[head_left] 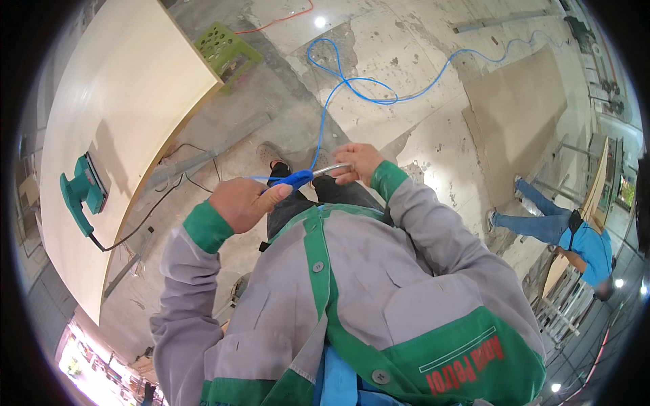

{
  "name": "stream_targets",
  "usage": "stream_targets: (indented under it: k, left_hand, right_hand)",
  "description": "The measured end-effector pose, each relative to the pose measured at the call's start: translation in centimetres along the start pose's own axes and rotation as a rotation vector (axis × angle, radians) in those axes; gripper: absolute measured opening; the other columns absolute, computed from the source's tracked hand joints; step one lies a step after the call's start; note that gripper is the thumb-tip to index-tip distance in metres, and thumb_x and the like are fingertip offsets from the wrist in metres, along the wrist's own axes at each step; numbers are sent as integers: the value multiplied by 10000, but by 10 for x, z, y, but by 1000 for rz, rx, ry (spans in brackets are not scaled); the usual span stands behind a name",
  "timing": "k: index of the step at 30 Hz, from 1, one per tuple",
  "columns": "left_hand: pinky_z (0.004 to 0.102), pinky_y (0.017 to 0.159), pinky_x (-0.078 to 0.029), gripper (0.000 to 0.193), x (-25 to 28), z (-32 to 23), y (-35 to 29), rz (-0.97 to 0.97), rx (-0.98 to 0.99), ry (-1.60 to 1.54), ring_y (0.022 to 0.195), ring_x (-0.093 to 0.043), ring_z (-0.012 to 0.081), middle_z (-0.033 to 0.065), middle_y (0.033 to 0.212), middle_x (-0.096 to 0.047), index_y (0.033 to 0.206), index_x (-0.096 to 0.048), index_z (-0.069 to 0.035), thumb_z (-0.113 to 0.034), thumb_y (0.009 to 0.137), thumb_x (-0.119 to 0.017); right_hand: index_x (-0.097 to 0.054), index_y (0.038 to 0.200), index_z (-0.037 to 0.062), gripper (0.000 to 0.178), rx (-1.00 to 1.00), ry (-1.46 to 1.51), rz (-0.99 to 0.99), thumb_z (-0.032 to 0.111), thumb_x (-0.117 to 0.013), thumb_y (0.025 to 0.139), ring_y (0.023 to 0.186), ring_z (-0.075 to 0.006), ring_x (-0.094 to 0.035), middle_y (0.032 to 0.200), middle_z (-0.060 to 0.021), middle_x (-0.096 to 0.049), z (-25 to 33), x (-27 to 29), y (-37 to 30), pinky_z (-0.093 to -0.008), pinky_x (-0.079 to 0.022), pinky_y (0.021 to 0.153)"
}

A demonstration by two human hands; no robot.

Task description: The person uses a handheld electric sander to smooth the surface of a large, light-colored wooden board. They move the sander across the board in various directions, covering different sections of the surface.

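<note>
Two hands are in front of us in the head view, and both are at one blue air gun [294,179]. Our left hand [238,204] is wrapped around its handle, thumb along the top, probably because that grip bears the weight. Our right hand [362,162] is half open, fingers curled by the far end of the metal tube [328,169]; we take it to be steadying or feeling the tip, but cannot tell how firmly it touches. The air gun lies level between the hands, before our waist, likely to keep the tube within easy reach of the right fingers.

Beyond the hands, the blue hose [345,81] lies in loose loops on the floor, slack that would let us move about freely. Left of the left hand, a green sander [84,193] rests on a pale board [135,81], seemingly set there to leave both hands free; its black cord [142,233] drops over the board's near edge. A green crate [227,54] sits beyond the left hand, by the board's corner. Well to the right of the right hand, a co-worker in a blue shirt [597,254] bends near other boards.
</note>
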State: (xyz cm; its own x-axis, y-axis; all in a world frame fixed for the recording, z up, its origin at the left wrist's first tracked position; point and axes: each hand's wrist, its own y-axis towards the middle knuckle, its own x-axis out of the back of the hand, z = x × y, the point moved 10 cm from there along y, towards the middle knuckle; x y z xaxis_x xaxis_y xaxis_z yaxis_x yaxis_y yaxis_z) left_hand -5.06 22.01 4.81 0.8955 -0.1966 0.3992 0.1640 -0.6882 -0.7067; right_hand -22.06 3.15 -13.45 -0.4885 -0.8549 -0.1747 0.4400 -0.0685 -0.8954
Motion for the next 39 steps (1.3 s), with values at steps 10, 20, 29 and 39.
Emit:
stream_targets:
  k: [10,20,29,39]
  left_hand:
    - [529,647,-488,858,-1,-108,-1,-9,-227,82,700,-653,462,225,688,-645,773,-735,-53,-776,1011,-339]
    - [487,768,-530,710,56,-75,30,-394,-17,58,838,-704,417,214,840,-719,1009,-754,-42,-662,1049,-411]
    - [294,774,-529,349,120,-103,16,-1117,-723,-1113,882,-612,105,45,1032,-677,1181,-614,-16,-229,962,-785]
    - [404,1012,-521,708,43,-80,-14,-903,-154,-547,1189,-668,298,205,1230,-689,1437,-492,27,-430,964,-752]
  right_hand:
    - [-715,956,39,485,281,-156,-271,498,-572,1026,701,-262,-633,800,-106,-690,117,94,-2,-419,-487,652]
    - [-656,994,68,211,472,774,70,258,-746,976,491,-94,-444,707,1,-558,173,58,-54,-266,-343,435]
    - [-433,1484,-36,844,1391,-717,-394,230,-861,807,1195,-385,-610,1315,-253,-598,220,-100,-176,-463,-476,1016]
    - [-681,1149,72,432,1041,-1195,-465,87,-853,753,1029,-365,-721,1100,-151,-743,236,-66,-101,-410,-572,866]
